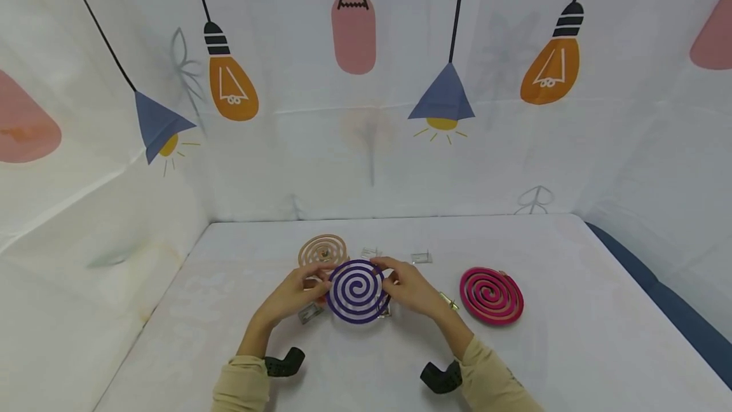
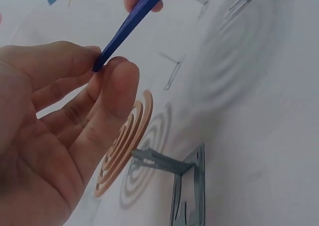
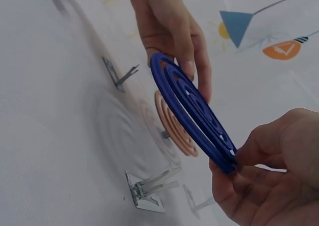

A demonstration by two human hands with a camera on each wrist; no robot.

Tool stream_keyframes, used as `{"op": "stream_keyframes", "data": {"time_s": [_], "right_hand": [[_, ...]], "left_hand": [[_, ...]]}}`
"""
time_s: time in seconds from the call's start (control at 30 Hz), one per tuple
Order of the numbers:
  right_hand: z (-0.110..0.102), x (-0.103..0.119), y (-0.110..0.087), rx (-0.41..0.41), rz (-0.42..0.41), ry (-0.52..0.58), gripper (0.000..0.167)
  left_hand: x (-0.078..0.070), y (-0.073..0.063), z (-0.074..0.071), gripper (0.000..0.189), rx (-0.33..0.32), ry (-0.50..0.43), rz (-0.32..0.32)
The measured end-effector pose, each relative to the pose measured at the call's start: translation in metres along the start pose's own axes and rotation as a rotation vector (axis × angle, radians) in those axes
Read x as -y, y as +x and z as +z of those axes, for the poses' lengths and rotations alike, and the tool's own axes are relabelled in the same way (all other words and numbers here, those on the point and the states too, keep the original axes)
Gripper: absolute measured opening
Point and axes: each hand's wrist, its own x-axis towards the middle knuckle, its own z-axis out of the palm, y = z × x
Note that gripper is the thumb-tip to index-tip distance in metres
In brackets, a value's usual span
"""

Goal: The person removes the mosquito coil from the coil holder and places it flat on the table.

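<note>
A dark blue spiral mosquito coil [image 1: 357, 285] is held up between both hands above the white table. My left hand [image 1: 297, 292] pinches its left edge between thumb and fingers; in the left wrist view the coil [image 2: 130, 24] shows edge-on. On the opposite rim, my right hand [image 1: 410, 289] grips with its thumb and fingers. The right wrist view has the coil [image 3: 172, 100] tilted, its shadow on the tabletop. Behind the left hand, an orange coil [image 2: 141, 131] sits raised off the table. A small metal coil stand [image 2: 199, 186] is near the left hand, another [image 3: 144, 193] below the blue coil.
To the right lies a pinkish-red coil [image 1: 492, 296], with a gold-coloured stand [image 1: 448, 301] beside it. Further metal stands [image 1: 421, 257] lie toward the back of the table [image 1: 572, 361]. A white curtain [image 1: 372, 157] with printed lamps hangs behind.
</note>
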Motion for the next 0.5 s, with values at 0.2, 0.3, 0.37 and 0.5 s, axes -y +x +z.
{"op": "stream_keyframes", "data": {"time_s": [0.2,0.3,0.37,0.5], "right_hand": [[-0.007,-0.003,-0.001,0.016,-0.013,0.015,0.048],[-0.011,-0.004,-0.002,0.025,-0.029,0.03,0.048],[-0.014,-0.005,-0.003,0.032,-0.032,0.043,0.048],[-0.018,-0.009,-0.005,0.04,-0.021,0.05,0.048]], "left_hand": [[-0.005,0.002,0.004,0.042,-0.019,-0.005,0.0],[-0.008,0.003,0.006,0.043,-0.022,-0.016,-0.004],[-0.009,0.003,0.008,0.043,-0.016,-0.036,0.0],[-0.011,0.004,0.012,0.043,-0.01,-0.072,-0.012]]}}
